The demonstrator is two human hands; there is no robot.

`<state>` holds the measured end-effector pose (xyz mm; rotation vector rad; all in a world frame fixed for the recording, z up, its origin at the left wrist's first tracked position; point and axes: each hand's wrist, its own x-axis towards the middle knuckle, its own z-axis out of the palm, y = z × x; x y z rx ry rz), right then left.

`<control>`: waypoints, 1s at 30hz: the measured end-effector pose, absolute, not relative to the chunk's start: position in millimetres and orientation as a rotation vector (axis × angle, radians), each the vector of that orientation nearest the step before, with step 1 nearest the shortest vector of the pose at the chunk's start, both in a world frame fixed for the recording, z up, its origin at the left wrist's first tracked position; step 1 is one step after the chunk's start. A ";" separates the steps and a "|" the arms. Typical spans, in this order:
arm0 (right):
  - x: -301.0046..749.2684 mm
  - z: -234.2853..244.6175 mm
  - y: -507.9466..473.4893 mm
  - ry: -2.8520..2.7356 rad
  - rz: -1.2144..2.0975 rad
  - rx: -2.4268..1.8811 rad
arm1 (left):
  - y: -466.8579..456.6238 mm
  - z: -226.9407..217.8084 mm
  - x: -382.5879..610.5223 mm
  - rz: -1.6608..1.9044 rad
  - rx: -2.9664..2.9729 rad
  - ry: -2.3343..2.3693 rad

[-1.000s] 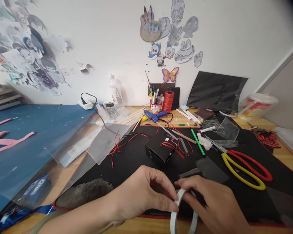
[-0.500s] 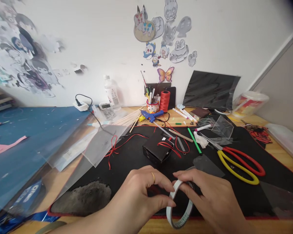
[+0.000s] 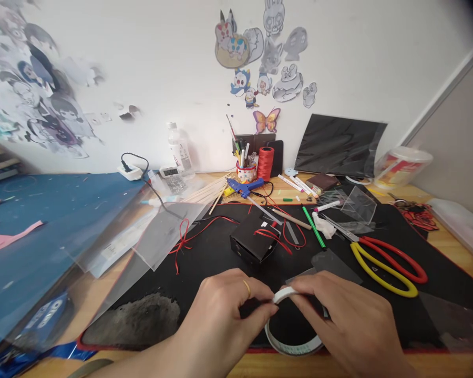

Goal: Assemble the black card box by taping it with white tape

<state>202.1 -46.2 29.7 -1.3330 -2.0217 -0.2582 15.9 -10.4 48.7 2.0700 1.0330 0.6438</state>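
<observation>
Between left fingers (image 3: 260, 317) and right fingers (image 3: 311, 284), white ring (image 3: 285, 293), top edge pinched

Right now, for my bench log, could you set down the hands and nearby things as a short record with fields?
Left grip: left hand, pinching a white ring
Right grip: right hand, holding the same ring
Beyond hands: black box
Right of box: green stick; scissors, red and yellow handles
Farther back: blue glue gun

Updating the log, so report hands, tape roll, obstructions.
Left hand pinches white tape roll at upper edge. Right hand grips it alongside. Black box beyond, scissors to the right, neither touching the hands.
</observation>
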 end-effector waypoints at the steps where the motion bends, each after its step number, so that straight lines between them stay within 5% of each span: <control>1: 201.7 30.0 -46.9 -2.035 -0.289 -1.321 | -10.8 48.9 16.2 0.662 2.127 1.012; 20: 203.2 26.1 -51.7 -2.083 -0.319 -1.248 | -12.0 50.0 26.5 0.656 2.195 1.037; 30: 208.3 30.1 -43.1 -1.707 0.446 -1.528 | 0.7 49.8 31.5 0.596 1.095 0.769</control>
